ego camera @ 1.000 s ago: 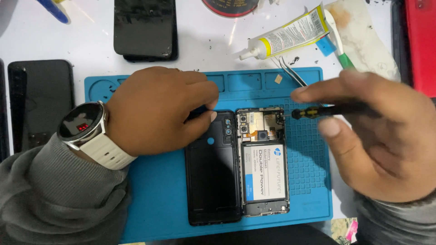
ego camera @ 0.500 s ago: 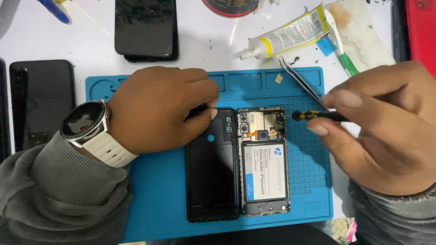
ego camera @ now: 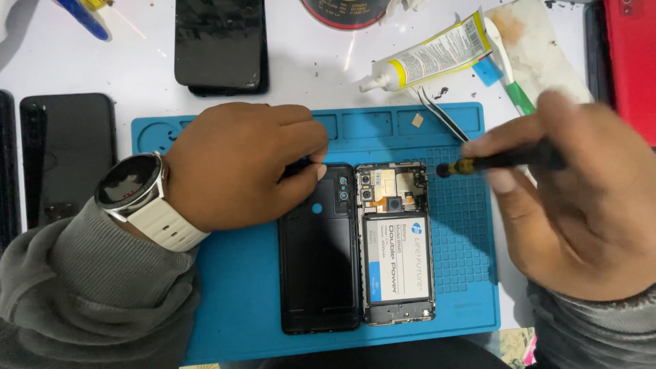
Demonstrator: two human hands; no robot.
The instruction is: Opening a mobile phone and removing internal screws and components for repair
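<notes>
An opened phone (ego camera: 396,273) lies on a blue work mat (ego camera: 239,321), its white battery and circuit board exposed. Its black back cover (ego camera: 318,273) lies flat beside it on the left. My left hand (ego camera: 239,167), with a white-strapped watch on the wrist, rests its fingers on the top of the back cover. My right hand (ego camera: 581,205) holds a small black screwdriver (ego camera: 499,160) level, with its tip just right of the phone's top corner. Metal tweezers (ego camera: 444,116) lie on the mat's upper right.
A white and yellow glue tube (ego camera: 430,55) and a green-handled toothbrush (ego camera: 509,72) lie behind the mat. Dark phones lie at the top (ego camera: 219,44) and at the left (ego camera: 65,154). A red object (ego camera: 632,61) sits at the far right.
My right hand has moved with the screwdriver, first down and left, now slightly back up. The left hand stays on the back cover.
</notes>
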